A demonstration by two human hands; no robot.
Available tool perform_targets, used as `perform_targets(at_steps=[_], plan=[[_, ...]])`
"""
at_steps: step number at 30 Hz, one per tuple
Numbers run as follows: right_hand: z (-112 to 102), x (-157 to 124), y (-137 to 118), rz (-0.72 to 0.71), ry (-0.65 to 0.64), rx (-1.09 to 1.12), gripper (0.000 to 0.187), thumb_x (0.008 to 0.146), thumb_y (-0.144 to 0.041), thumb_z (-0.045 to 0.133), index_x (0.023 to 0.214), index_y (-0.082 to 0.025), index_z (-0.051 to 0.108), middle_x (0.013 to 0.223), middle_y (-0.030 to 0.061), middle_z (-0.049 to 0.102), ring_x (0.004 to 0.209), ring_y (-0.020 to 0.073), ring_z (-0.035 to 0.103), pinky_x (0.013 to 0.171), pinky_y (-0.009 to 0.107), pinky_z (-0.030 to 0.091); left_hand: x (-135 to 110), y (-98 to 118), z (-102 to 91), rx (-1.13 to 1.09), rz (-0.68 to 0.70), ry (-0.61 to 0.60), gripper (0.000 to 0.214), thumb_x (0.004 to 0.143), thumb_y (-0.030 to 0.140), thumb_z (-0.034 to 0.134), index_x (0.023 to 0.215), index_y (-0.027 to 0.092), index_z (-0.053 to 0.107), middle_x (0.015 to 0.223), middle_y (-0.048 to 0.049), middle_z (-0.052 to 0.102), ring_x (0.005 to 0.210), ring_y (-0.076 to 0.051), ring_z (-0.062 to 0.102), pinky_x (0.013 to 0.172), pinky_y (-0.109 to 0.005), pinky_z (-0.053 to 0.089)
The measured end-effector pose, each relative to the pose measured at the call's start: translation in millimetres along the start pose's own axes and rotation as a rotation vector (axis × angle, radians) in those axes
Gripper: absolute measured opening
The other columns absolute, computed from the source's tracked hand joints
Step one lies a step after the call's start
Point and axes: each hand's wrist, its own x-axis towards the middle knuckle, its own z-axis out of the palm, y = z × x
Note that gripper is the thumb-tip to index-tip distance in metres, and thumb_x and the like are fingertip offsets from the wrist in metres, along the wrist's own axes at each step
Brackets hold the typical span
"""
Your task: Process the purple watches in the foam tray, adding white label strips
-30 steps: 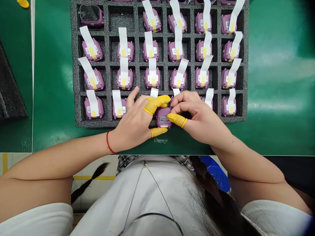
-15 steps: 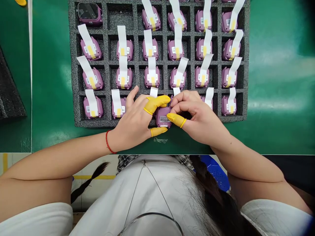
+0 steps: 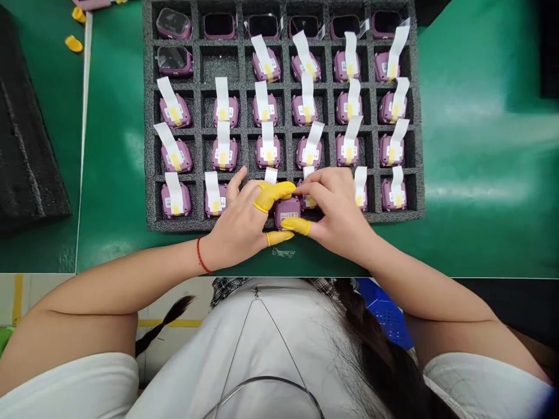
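Both my hands meet over the front row of a dark foam tray (image 3: 151, 174). My left hand (image 3: 242, 218), with yellow finger cots on thumb and forefinger, pinches a small purple device (image 3: 287, 208) from the left. My right hand (image 3: 336, 212), also with a yellow cot on its thumb, grips the same device from the right, its thumb pressed on the device's lower face. The device's back label faces up. A small clear scrap of film (image 3: 283, 252) lies on the green mat just below the hands.
The tray's cells hold several purple devices with white and yellow tape strips (image 3: 222, 96); the far rows hold devices screen-up (image 3: 174, 58), and one cell (image 3: 220, 58) is bare. Black foam (image 3: 26, 169) lies at left. Loose yellow finger cots (image 3: 73, 43) lie far left.
The view has shifted so the tray sits lower and further rows show. My right thumb has slid left across the device's face toward my left thumb.
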Motion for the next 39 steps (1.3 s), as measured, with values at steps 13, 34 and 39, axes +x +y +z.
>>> perform_targets(at_steps=[13, 34, 39], plan=[[11, 7, 6, 0.004, 0.071, 0.072, 0.018, 0.089, -0.036, 0.06, 0.081, -0.021, 0.064, 0.09, 0.006, 0.06, 0.095, 0.0238, 0.048, 0.084, 0.043, 0.039, 7, 6, -12.9, 0.065, -0.074, -0.299, 0.061, 0.083, 0.037, 0.068, 0.136, 0.019, 0.044, 0.124, -0.0126, 0.053, 0.129, -0.032, 0.042, 0.119, -0.064, 0.013], [-144, -176, -39, -0.247, -0.661, 0.61, 0.036, 0.091, -0.051, 0.055, 0.106, -0.023, 0.073, 0.085, 0.0092, 0.074, 0.082, 0.0203, 0.065, 0.077, 0.034, 0.051, 15, 19, -12.9, 0.123, -0.292, -0.075, 0.029, 0.083, 0.043, 0.069, 0.087, 0.015, 0.06, 0.116, -0.0151, 0.056, 0.114, -0.033, 0.046, 0.1, -0.05, 0.035], [-129, -142, -43, -0.114, -0.5, 0.4, 0.027, 0.094, -0.041, 0.055, 0.1, -0.02, 0.07, 0.093, 0.0077, 0.07, 0.085, 0.0165, 0.066, 0.078, 0.031, 0.053, 18, 19, -16.0, 0.065, -0.304, -0.112, 0.026, 0.086, 0.04, 0.066, 0.092, 0.015, 0.061, 0.092, -0.0055, 0.061, 0.096, -0.023, 0.056, 0.094, -0.043, 0.041]])
